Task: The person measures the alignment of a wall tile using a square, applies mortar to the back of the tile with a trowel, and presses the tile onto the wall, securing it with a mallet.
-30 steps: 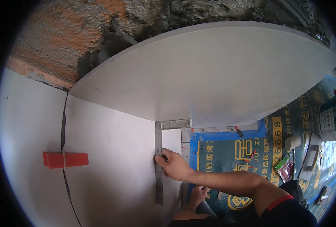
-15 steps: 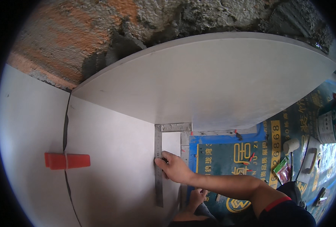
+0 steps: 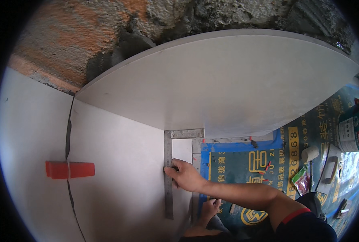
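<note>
My right hand [image 3: 185, 176] pinches the long ruler blade of a metal try square [image 3: 168, 205] between thumb and fingers. That blade lies along the pale tile [image 3: 119, 161], and the square's thick short arm [image 3: 187, 133] sits against the bottom edge of a large upright pale tile [image 3: 228, 84]. Lower down, close to my body, my left hand [image 3: 211, 207] is closed with its fingers curled; whatever they hold, if anything, is hidden. A red tile-levelling wedge [image 3: 70, 170] straddles the dark joint at left.
Behind the upright tile rises a rough mortar-patched wall [image 3: 90, 36]. On the right, a green printed floor sheet [image 3: 244, 161] with blue edging carries a white mallet head [image 3: 310, 153], a notched-trowel-like tool [image 3: 330, 169], a colourful packet [image 3: 301, 180] and a bucket [image 3: 351, 129].
The whole view shifts slightly. My right hand keeps its grip on the try square, which stays against the upright tile; my left hand remains closed in nearly the same place.
</note>
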